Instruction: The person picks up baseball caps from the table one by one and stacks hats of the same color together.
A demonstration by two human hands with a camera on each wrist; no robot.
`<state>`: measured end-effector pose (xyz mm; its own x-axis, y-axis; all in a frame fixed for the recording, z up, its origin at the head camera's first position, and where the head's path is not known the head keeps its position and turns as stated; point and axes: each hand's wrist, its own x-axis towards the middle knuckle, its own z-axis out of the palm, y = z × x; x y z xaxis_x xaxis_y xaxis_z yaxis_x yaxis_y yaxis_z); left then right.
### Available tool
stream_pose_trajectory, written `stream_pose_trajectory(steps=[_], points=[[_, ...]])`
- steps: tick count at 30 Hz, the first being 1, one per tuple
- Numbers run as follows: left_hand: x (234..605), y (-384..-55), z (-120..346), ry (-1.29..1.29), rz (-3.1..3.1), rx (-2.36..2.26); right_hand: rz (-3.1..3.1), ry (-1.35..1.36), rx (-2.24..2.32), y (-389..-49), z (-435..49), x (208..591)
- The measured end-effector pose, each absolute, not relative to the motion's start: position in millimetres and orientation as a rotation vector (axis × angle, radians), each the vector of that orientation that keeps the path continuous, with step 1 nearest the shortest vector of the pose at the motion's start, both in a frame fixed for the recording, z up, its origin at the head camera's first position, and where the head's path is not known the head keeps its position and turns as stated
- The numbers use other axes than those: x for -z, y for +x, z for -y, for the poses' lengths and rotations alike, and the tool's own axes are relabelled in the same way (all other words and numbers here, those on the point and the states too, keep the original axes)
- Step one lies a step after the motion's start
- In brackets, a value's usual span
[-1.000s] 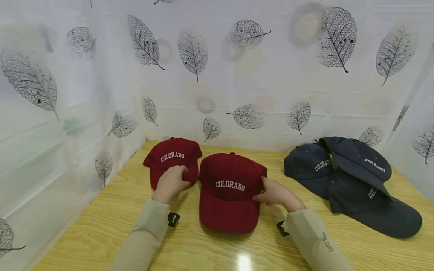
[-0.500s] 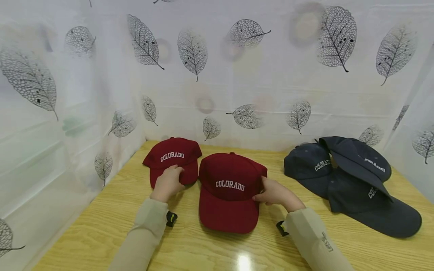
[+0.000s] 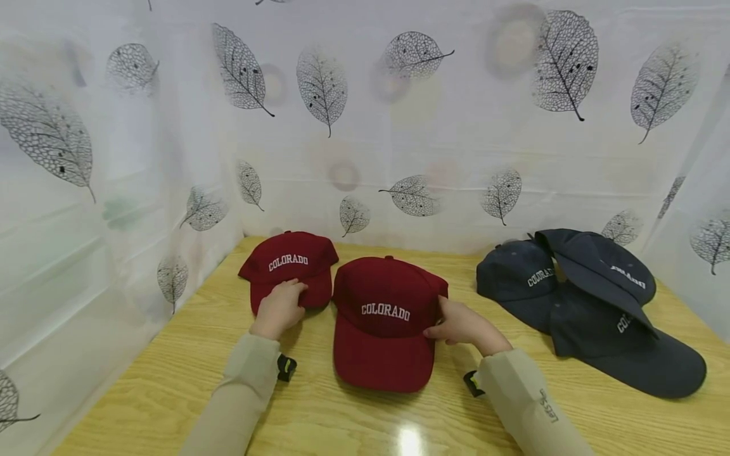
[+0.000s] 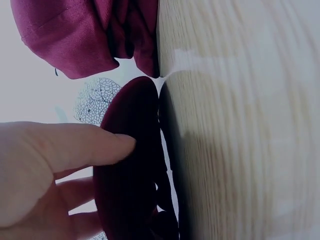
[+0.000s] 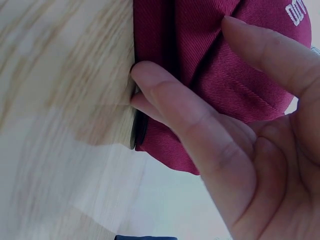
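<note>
In the left wrist view, my left hand (image 4: 27,170) pinches the brim of the left red cap (image 3: 288,253), thumb on its near face and fingers on the other side. My right hand (image 3: 464,326) rests against the side of the nearer red cap (image 3: 376,364). In the right wrist view, its thumb (image 5: 260,45) touches the crown, and its loosely extended fingers (image 5: 185,115) reach down to the lower edge by the table. Both red caps have white "COLORADO" lettering and face me with their brims forward. The left one stands a little farther back.
Several dark navy caps lie overlapping at the right: one at the back (image 3: 513,272), another tilted on top (image 3: 599,259), a third with its brim toward the front right (image 3: 644,367). A white leaf-print cloth (image 3: 365,152) hangs behind the wooden table (image 3: 319,424).
My left hand has slid slightly left along the left cap's brim, its thumb drawing in closer. The right hand and the caps stay in place.
</note>
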<state>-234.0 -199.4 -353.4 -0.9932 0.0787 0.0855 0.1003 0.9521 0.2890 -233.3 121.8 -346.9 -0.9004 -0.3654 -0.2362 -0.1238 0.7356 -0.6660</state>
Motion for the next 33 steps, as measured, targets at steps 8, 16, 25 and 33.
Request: stream_pose_trajectory(steps=[8, 16, 25, 33], points=[[347.0, -232.7, 197.5, -0.159, 2.979, 0.359, -2.584, -0.391, 0.956, -233.2, -122.4, 346.1], [337.7, -231.2, 200.4, -0.110, 2.787, 0.318, -2.576, -0.398, 0.967, -234.0, -122.4, 345.3], [330.5, -230.7, 201.2, -0.121, 2.632, 0.304, -2.573, -0.397, 0.965, -234.0, -122.5, 344.8], [325.1, -227.7, 197.1, -0.118, 2.402, 0.342, -2.572, -0.397, 0.967, -234.0, -123.4, 345.5]])
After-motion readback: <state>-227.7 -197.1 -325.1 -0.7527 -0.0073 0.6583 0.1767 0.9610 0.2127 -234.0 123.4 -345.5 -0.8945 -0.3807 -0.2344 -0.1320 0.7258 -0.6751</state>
